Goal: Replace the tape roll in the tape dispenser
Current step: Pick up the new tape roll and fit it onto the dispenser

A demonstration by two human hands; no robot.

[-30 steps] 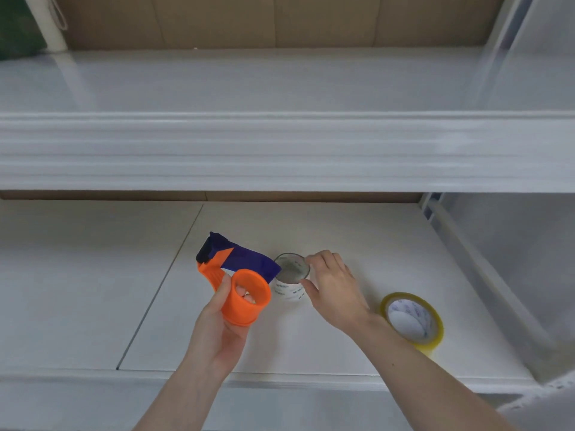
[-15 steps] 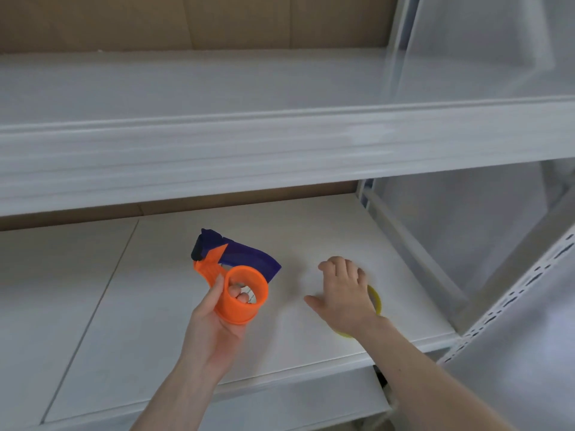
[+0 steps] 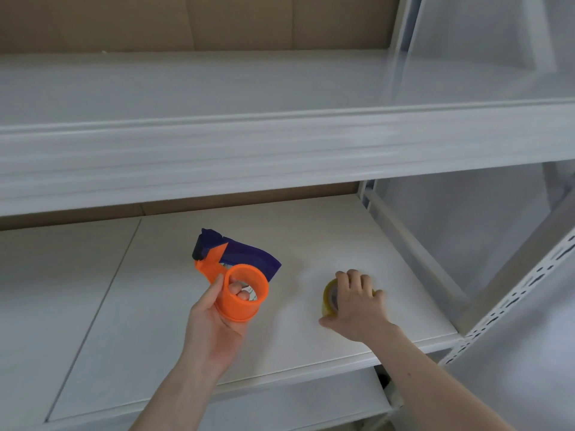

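Left hand (image 3: 214, 318) grips the orange-and-purple tape dispenser (image 3: 236, 275), fingers poking through its hub. Right hand (image 3: 354, 306) is clamped over the yellow tape roll (image 3: 329, 298) on the white shelf (image 3: 155, 321), mostly hiding it.

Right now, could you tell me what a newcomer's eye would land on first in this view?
The bright orange and purple tape dispenser stands out first, held up by the left hand above the white shelf, its orange spool hub bare, with fingers showing through it. To its right, the right hand rests over a yellow tape roll lying near the front right of that shelf. Everything else is pale shelving backed by brown cardboard.
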